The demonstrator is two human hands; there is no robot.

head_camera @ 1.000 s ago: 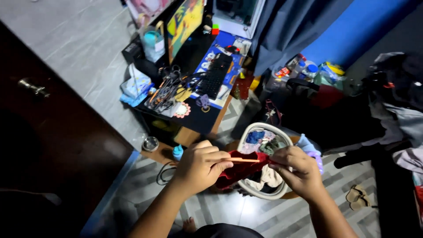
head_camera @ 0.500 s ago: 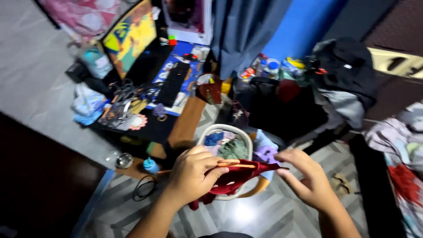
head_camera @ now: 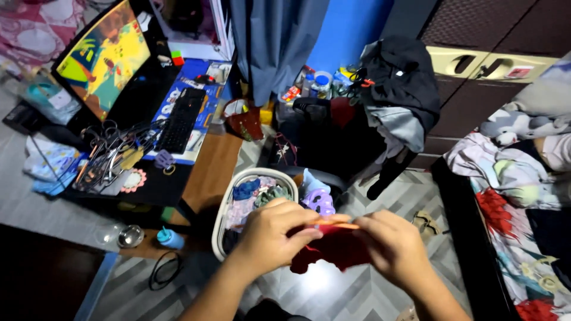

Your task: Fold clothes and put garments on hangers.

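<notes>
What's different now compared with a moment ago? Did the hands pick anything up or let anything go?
The right hand, which had come off the dark red cloth half a second ago, is back on it by the orange stick. The view has swung right, so the laundry basket now sits left of the hands. The left hand kept its hold on cloth and stick throughout.

We're seeing a dark red cloth [head_camera: 333, 252] w/ orange trim, white basket [head_camera: 223, 223], grey chevron floor [head_camera: 357, 291], blue wall [head_camera: 351, 30], black keyboard [head_camera: 181, 119], yellow-teal monitor [head_camera: 104, 56], floral bedsheet [head_camera: 511, 196].
</notes>
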